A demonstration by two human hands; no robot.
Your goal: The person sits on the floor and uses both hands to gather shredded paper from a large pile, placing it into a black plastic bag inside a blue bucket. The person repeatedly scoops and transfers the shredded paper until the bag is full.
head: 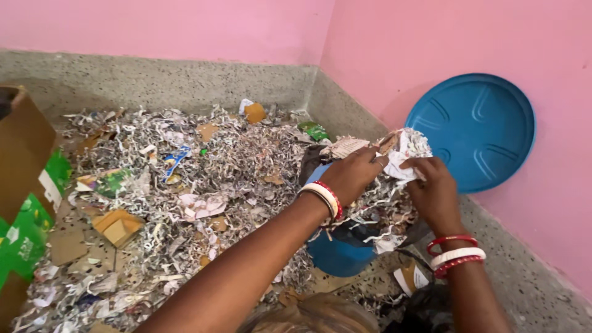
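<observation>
My left hand (pixel 351 174) and my right hand (pixel 433 188) both grip a clump of shredded paper and card scraps (pixel 404 148), held above a blue drum (pixel 338 254). The drum is lined with a dark bag and heaped with more shreds (pixel 377 213). Red and white bangles sit on both wrists. A wide pile of shredded paper (pixel 203 179) covers the floor to the left of the drum.
A round blue lid (pixel 475 129) leans against the pink wall at right. A brown and green cardboard box (pixel 24 197) stands at the left edge. Small cardboard pieces (pixel 117 227) lie among the shreds. A grey speckled skirting runs along the corner.
</observation>
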